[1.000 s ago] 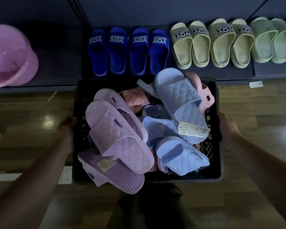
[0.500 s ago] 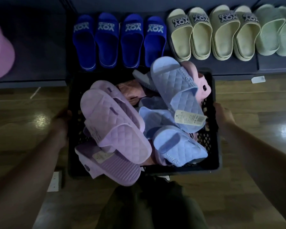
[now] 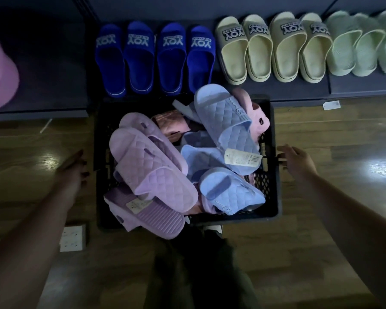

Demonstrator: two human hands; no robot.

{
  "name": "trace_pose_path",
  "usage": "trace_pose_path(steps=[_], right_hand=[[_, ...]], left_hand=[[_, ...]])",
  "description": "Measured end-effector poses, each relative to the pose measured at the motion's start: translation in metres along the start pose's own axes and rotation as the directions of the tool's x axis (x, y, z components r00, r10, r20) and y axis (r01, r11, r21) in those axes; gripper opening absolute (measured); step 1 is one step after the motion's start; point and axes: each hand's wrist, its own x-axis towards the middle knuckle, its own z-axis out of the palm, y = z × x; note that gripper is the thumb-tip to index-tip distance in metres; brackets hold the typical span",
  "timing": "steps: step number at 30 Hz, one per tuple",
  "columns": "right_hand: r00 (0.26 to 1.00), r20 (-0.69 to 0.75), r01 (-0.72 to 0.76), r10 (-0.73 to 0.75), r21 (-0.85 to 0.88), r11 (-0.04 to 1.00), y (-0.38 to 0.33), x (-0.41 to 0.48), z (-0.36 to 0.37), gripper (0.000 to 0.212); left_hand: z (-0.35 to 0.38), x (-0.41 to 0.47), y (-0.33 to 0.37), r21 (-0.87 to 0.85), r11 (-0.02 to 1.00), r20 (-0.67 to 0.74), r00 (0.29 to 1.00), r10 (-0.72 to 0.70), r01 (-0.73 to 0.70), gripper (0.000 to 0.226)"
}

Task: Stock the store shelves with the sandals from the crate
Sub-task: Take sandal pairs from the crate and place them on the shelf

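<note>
Head view: left hand (image 3: 73, 172), right hand (image 3: 299, 161) have released crate (image 3: 266, 186), fingers apparently loose.

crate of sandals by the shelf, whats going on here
A person stands over the black crate, piled with lilac sandals, light blue sandals and a pink sandal, on the floor against the low shelf. The left hand hangs open, clear of the crate's left side; the right hand is open at its right rim, contact unclear. No sandal is held yet. The shelf already carries blue slides, yellow slides and green slides.
</note>
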Motion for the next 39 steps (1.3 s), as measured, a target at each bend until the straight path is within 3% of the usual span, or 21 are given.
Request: trace_pose_path(steps=[2, 6, 10, 13, 17, 19, 22, 24, 27, 33, 39], right_hand=[[1.000, 0.002, -0.030, 0.030, -0.002, 1.000, -0.008, -0.028, -0.012, 0.033], [0.995, 0.054, -0.080, 0.079, 0.014, 0.997, -0.028, -0.083, -0.032, 0.018], [0.981, 0.171, -0.106, 0.089, 0.089, 0.990, -0.046, -0.113, -0.034, 0.014], [0.972, 0.218, -0.126, 0.089, 0.160, 0.979, -0.053, -0.121, -0.035, 0.013], [0.964, 0.251, -0.150, 0.091, 0.224, 0.963, -0.061, -0.119, -0.031, 0.008], [0.953, 0.295, -0.156, 0.073, 0.268, 0.951, -0.069, -0.112, -0.021, 0.016], [0.922, 0.386, -0.145, 0.022, 0.291, 0.946, -0.090, -0.103, 0.005, 0.028], [0.904, 0.427, -0.144, 0.002, 0.300, 0.943, -0.105, -0.099, 0.023, 0.031], [0.898, 0.441, -0.174, 0.016, 0.320, 0.931, -0.123, -0.092, 0.045, 0.028], [0.879, 0.471, -0.368, 0.080, 0.561, 0.742, -0.129, -0.085, 0.061, 0.018], [0.895, 0.431, -0.173, -0.114, 0.572, 0.802, -0.124, -0.092, 0.035, 0.014]], left_hand=[[-0.008, -0.033, 0.006, 0.025, 0.999, -0.024, 0.999, -0.046, 0.046, 0.021], [-0.017, -0.095, -0.003, 0.148, 0.981, -0.071, 0.991, -0.114, 0.123, 0.042], [0.009, -0.168, 0.018, 0.075, 0.988, -0.085, 0.988, -0.127, 0.134, 0.020], [0.039, -0.209, 0.030, 0.080, 0.991, -0.077, 0.992, -0.096, 0.103, 0.024], [0.086, -0.248, 0.027, -0.080, 0.990, -0.019, 0.993, -0.115, 0.113, 0.023], [0.114, -0.265, 0.021, -0.087, 0.990, 0.057, 0.992, -0.108, 0.113, 0.024], [0.150, -0.266, 0.010, 0.103, 0.993, 0.190, 0.981, 0.039, -0.059, 0.021], [0.165, -0.252, 0.006, 0.219, 0.946, 0.239, 0.953, 0.188, -0.241, 0.017], [0.182, -0.237, -0.001, 0.342, 0.848, 0.300, 0.902, 0.310, -0.405, 0.023], [0.200, -0.232, -0.005, 0.413, 0.779, 0.355, 0.871, 0.339, -0.472, 0.026], [0.200, -0.234, -0.009, 0.399, 0.787, 0.432, 0.854, 0.291, -0.470, 0.016]])
